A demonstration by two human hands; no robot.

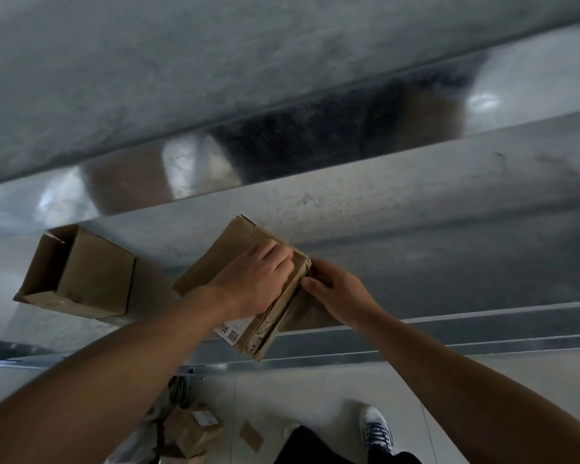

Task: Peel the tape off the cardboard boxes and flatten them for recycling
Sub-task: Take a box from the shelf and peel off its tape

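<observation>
A taped brown cardboard box (215,262) lies tilted on the steel table (416,229), with a white label near its front corner. My left hand (252,279) rests on top of the box, fingers curled at its right edge. My right hand (335,293) is at the box's right side, thumb and fingers pinching at the clear tape (275,316) along that edge. A second cardboard box (87,276), open with its flaps up, stands to the left on the table.
The table's front edge (449,343) runs across the lower middle. On the tiled floor below lie cardboard pieces (188,433) and a crumpled plastic bag. My leg and a white shoe (375,430) are at the bottom right.
</observation>
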